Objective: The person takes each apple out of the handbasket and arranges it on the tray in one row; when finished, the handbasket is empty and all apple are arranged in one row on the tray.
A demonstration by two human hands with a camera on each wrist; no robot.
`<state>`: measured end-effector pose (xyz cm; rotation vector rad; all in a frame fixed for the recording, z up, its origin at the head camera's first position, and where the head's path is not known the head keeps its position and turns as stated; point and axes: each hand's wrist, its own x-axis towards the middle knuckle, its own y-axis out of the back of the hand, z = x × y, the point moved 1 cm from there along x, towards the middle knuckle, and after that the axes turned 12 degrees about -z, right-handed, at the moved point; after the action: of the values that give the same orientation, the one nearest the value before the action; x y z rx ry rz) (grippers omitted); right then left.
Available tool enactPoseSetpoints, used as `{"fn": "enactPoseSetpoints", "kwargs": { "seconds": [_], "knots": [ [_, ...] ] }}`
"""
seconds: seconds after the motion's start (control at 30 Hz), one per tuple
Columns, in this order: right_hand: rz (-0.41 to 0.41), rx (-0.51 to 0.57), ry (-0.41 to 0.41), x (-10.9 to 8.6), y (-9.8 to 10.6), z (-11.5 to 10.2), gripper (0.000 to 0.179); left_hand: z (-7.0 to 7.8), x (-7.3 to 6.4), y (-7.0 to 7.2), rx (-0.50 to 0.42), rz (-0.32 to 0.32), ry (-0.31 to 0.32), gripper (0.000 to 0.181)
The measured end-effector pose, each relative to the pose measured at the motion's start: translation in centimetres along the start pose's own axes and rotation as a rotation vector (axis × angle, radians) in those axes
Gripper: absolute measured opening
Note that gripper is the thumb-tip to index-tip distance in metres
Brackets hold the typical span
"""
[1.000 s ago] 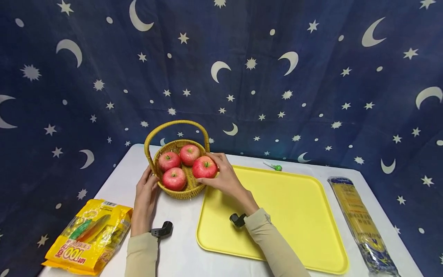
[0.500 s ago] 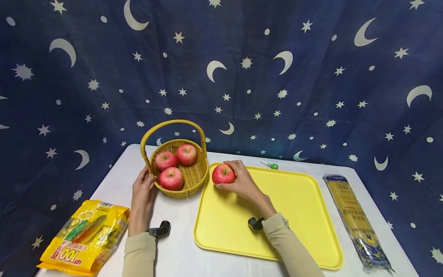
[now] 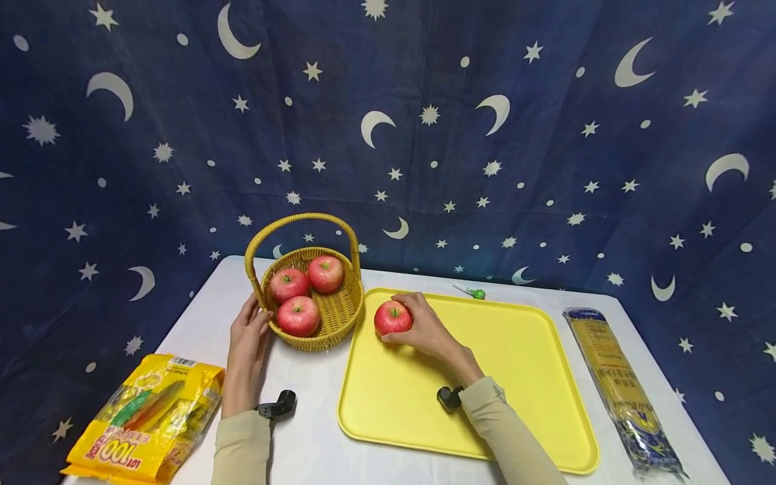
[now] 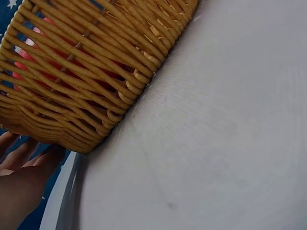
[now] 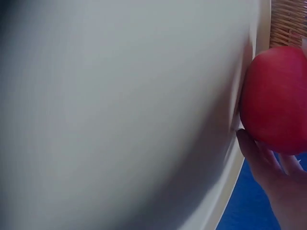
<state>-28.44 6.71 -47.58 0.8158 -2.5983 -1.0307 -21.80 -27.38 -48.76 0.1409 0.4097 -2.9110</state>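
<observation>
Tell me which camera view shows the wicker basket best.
The head view: it shows the wicker basket with its handle and the three apples inside. The left wrist view has only part of its woven side, close up; the right wrist view, just a sliver in the upper right corner.

Deep navy across the backdrop [image 3: 433, 74], and what a pattern: off-white crescents, stars, sunbursts and dots! Apples [image 3: 393, 318] in red, streaked paler; golden-brown weave on the basket [image 3: 341, 316]; plain yellow for the tray [image 3: 412, 404]! White tablecloth [image 3: 309, 431], beige sleeves [image 3: 509, 431], black wrist cameras [image 3: 449, 399]. Yellow bag [image 3: 145, 417] flashing a green-and-orange picture, green lollipop [image 3: 479, 294], and a golden packet [image 3: 621, 387] with dark-blue ends!
</observation>
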Motion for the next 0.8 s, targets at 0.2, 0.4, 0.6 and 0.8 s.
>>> {"fn": "enactPoseSetpoints", "kwargs": {
  "seconds": [0.2,0.4,0.6,0.8],
  "knots": [
    [-0.069,-0.027,-0.024,-0.1,0.3,-0.7,0.086,0.1,-0.3,0.0,-0.015,-0.002,0.011,0.067],
    [-0.082,-0.066,-0.028,-0.2,1.0,-1.6,0.089,0.1,-0.2,0.0,-0.026,-0.029,0.001,0.068],
    [-0.030,-0.099,0.070,0.5,1.4,-3.3,0.078,0.0,-0.2,0.2,-0.017,-0.043,0.006,0.068],
    [-0.013,-0.039,0.165,2.0,0.9,-5.5,0.070,-0.1,-0.1,0.2,-0.014,-0.036,-0.006,0.069]
  ]
}}
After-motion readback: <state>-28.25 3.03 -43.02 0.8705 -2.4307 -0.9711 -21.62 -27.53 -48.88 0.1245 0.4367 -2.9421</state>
